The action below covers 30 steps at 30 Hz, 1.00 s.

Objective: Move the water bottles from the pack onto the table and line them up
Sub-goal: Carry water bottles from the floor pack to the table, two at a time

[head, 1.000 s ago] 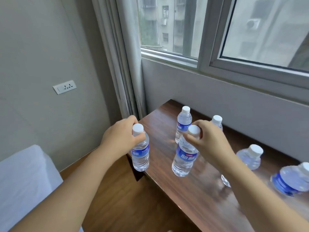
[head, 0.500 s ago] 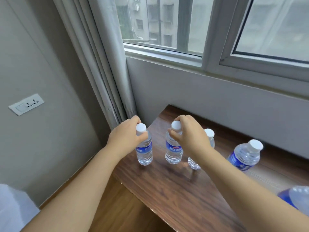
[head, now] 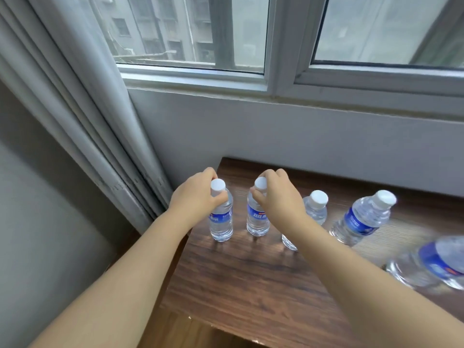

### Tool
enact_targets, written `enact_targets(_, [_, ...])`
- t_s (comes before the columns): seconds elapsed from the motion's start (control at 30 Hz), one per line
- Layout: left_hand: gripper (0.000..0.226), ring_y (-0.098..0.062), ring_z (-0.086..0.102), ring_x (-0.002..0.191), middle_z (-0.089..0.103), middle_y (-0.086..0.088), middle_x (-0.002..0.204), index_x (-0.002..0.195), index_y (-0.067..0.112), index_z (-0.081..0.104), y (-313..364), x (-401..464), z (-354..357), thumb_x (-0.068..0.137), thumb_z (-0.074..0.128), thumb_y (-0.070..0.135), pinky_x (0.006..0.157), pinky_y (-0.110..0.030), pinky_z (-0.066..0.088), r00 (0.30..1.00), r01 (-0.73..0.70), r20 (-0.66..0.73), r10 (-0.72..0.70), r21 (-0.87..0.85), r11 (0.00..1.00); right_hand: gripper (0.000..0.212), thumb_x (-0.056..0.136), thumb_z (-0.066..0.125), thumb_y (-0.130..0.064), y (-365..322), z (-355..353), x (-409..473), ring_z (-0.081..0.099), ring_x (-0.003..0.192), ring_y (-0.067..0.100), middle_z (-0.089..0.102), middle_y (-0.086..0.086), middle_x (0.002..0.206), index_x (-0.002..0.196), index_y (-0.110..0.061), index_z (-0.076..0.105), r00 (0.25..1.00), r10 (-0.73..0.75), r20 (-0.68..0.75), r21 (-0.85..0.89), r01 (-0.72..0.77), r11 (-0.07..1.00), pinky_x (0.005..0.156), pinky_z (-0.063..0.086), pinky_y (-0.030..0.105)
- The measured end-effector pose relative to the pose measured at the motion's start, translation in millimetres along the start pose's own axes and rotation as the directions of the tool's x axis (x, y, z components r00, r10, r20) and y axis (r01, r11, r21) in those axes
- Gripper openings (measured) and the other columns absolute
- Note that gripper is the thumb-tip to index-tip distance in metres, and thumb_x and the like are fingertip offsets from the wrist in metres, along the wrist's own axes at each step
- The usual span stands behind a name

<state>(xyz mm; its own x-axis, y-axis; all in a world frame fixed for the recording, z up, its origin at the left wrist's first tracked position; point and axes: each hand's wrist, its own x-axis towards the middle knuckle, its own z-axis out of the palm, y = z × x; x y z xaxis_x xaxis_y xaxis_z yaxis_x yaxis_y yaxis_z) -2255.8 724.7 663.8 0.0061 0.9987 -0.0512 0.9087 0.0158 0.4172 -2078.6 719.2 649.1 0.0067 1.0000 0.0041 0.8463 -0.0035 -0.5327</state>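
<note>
Both forearms are bare to the frame's edge at 6 o'clock. The left hand point(head: 194, 197) and right hand point(head: 278, 197) wear nothing.

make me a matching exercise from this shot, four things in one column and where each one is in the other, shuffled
Things:
1. left hand
2. right hand
3. curtain
4. blurred bottle

Places:
A. hanging left of the table, beside the window
B. at the right edge of the view
C. gripping the neck of the leftmost bottle
D. gripping the top of the second bottle from the left

Pairs: 1-C, 2-D, 3-A, 4-B
</note>
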Motion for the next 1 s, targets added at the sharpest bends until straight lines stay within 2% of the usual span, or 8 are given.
enact_targets(0.27, [0.026,-0.021,0.059,0.086,0.063,0.005,0.091,0.094,0.024,0.050,-17,-4,-4,0.081,0.064,0.042,0.076,-0.040,0.052,0.997,-0.057,0.046,0.061,-0.074,0.996,0.036,0.092,0.056,-0.035,-4,-1,2,0.058,0.096,0.033,0.050,0.011,0.114,0.113,-0.006,0.051,0.994,0.107,-0.023,-0.048,-0.108,0.993,0.070,0.040,0.033])
enact_targets(0.37, [0.035,-0.019,0.059,0.085,0.060,0.006,0.089,0.102,0.026,0.049,-26,-12,-4,0.079,0.072,0.038,0.078,-0.041,0.052,0.995,-0.075,0.056,0.081,-0.108,0.991,0.036,0.093,0.057,-0.033,-4,-1,-7,0.058,0.099,0.032,0.052,0.011,0.116,0.115,-0.006,0.051,0.991,0.127,-0.048,-0.043,-0.129,0.991,0.069,0.038,0.033])
enact_targets(0.43, [0.041,-0.018,0.060,0.083,0.060,0.007,0.086,0.108,0.025,0.048,-29,-18,-2,0.078,0.073,0.038,0.077,-0.040,0.052,0.997,-0.046,0.053,0.051,-0.098,0.994,0.036,0.092,0.058,-0.030,-2,-2,-16,0.058,0.102,0.030,0.054,0.010,0.116,0.119,-0.007,0.049,0.989,0.143,-0.041,-0.021,-0.144,0.989,0.070,0.038,0.033])
enact_targets(0.53, [0.034,-0.015,0.061,0.081,0.063,0.006,0.083,0.103,0.024,0.048,-36,-33,7,0.081,0.069,0.039,0.073,-0.037,0.052,0.998,0.033,0.059,-0.029,-0.067,0.997,0.036,0.092,0.056,-0.029,8,-4,-38,0.059,0.103,0.027,0.060,0.007,0.113,0.122,-0.011,0.050,0.985,0.172,-0.025,0.017,-0.172,0.985,0.074,0.045,0.035])
enact_targets(0.7, [0.026,-0.015,0.060,0.086,0.064,0.008,0.080,0.102,0.021,0.056,-39,-64,37,0.084,0.064,0.039,0.075,-0.034,0.048,0.985,0.105,0.145,-0.094,-0.075,0.992,0.025,0.091,0.052,-0.032,47,-6,-92,0.061,0.099,0.023,0.068,0.000,0.102,0.111,-0.019,0.059,0.969,0.239,0.056,0.062,-0.243,0.968,0.082,0.051,0.036])
enact_targets(0.8, [0.024,-0.016,0.060,0.082,0.062,0.009,0.083,0.101,0.020,0.057,-24,-82,54,0.085,0.064,0.038,0.069,-0.031,0.044,0.973,0.134,0.198,-0.114,-0.091,0.987,0.020,0.089,0.053,-0.032,82,-13,-124,0.060,0.099,0.020,0.067,-0.003,0.102,0.103,-0.022,0.063,0.951,0.302,0.064,0.093,-0.307,0.947,0.078,0.047,0.032])
enact_targets(0.9, [0.012,-0.016,0.063,0.085,0.066,0.007,0.085,0.092,0.019,0.064,11,-103,77,0.087,0.065,0.030,0.072,-0.030,0.047,0.961,0.065,0.275,-0.022,-0.145,0.987,0.019,0.090,0.054,-0.032,124,-29,-162,0.060,0.097,0.017,0.066,-0.005,0.100,0.104,-0.023,0.064,0.934,0.348,0.084,0.145,-0.357,0.923,0.085,0.050,0.036])
enact_targets(1.0, [0.003,-0.006,0.062,0.088,0.068,0.009,0.091,0.091,0.024,0.065,67,-127,106,0.088,0.065,0.025,0.074,-0.016,0.045,0.903,-0.114,0.387,0.186,-0.204,0.972,0.018,0.092,0.055,-0.033,176,-48,-212,0.059,0.093,0.009,0.063,-0.011,0.096,0.106,-0.025,0.064,0.924,0.360,0.129,0.211,-0.381,0.900,0.085,0.051,0.032])
